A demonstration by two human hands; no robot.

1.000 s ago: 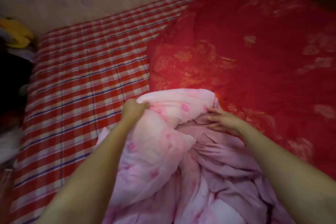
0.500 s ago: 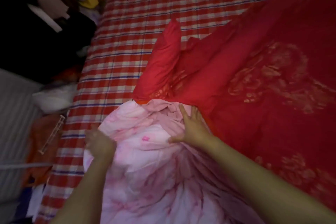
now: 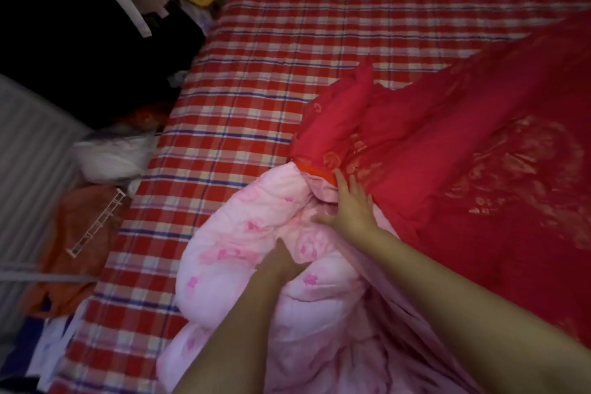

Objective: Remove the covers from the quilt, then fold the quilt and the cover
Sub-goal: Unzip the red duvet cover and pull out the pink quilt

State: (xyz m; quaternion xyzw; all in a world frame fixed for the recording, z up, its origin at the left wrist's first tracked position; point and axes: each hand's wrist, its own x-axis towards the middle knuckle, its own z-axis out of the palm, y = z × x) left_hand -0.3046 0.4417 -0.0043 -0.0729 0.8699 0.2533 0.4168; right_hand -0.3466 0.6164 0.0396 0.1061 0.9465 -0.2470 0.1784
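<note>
Pink quilt (image 3: 243, 233) may jam inside the red cover (image 3: 415, 169) just past the flat, spread fingers of the right hand (image 3: 350, 208); the left hand (image 3: 284, 261) buries its fingers in a fold, grip untellable.

Soft matt cloth quilt (image 3: 243, 253)

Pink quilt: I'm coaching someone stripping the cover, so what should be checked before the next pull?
1. Left hand grips the pink quilt: cannot tell; its fingers are buried in a fold.
2. Right hand holds the red cover: not ok; it lies flat, fingers straight, beside the orange edge.
3. Quilt free of cover: not ok; its far end runs under that edge.
4. Room on the checked mattress: ok; bare checks show left of the quilt.
</note>
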